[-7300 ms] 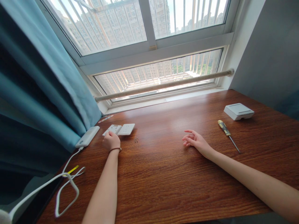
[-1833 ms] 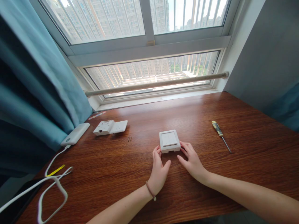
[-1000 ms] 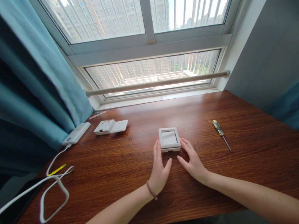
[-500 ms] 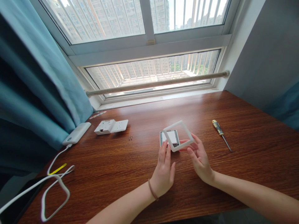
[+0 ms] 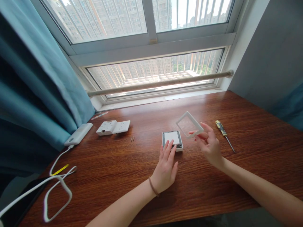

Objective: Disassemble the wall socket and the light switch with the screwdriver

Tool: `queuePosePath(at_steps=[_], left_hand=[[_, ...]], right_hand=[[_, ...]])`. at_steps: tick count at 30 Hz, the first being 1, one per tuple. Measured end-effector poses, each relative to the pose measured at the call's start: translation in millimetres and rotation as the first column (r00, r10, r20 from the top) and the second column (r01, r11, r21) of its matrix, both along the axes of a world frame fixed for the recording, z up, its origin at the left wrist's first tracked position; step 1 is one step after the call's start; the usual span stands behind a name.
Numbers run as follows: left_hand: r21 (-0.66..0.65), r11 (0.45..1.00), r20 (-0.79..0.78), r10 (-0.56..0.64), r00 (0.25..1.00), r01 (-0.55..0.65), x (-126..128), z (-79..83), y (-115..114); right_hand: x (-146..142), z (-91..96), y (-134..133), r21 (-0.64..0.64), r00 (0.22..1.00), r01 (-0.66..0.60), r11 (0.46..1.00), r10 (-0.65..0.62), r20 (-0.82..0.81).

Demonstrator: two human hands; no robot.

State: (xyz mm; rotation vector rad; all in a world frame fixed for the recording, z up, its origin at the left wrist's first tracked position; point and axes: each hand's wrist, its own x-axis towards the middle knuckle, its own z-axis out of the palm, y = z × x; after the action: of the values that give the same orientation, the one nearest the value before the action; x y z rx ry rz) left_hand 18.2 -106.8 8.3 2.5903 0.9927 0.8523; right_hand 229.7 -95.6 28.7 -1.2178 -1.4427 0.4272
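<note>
A thin white square frame [image 5: 193, 119], the cover frame of a wall switch, is raised above the table and tilted. My right hand [image 5: 209, 145] pinches it at its lower right corner. Below and to its left, a white wall switch [image 5: 172, 137] with a dark border lies flat on the wood. The fingers of my left hand [image 5: 166, 168] stretch over its near edge and rest on it, slightly spread. A brown band circles the left wrist.
A screwdriver [image 5: 222, 128] lies at the right. Two small screws [image 5: 132, 138] and white socket parts [image 5: 107, 127] are left of the switch. Farther left, a white power bank [image 5: 79, 134] has a white cable [image 5: 59, 181] with a yellow tie. A window and bar [image 5: 161, 84] stand behind the table [image 5: 113, 170].
My right hand has moved up and right, carrying the frame off the wall switch. My left hand stays on the switch, its fingers a little more spread.
</note>
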Motion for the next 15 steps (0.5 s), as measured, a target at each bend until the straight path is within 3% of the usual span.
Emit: queuePosePath(at_steps=[2,6,10,15], left_hand=[[-0.008,0.999,0.023,0.033,0.999,-0.032,-0.4,-0.3,2.7],[-0.037,0.987,0.071,0.159,0.985,-0.156,-1.0,-3.6,7.2],[-0.1,0.967,0.126,0.248,0.961,-0.236,-3.6,-11.1,13.9],[-0.155,0.958,0.11,0.26,0.959,-0.241,-6.2,-18.3,19.6]], right_hand=[[18.9,-1.0,13.0,0.036,0.953,0.105,0.994,-0.111,0.28],[47.4,-9.6,32.4,0.082,0.687,0.182,0.98,-0.186,0.702],[52.7,-16.1,38.4,0.022,0.478,0.213,0.977,-0.124,0.87],[48.5,-17.8,38.0,-0.034,0.373,0.283,0.958,-0.078,0.925]])
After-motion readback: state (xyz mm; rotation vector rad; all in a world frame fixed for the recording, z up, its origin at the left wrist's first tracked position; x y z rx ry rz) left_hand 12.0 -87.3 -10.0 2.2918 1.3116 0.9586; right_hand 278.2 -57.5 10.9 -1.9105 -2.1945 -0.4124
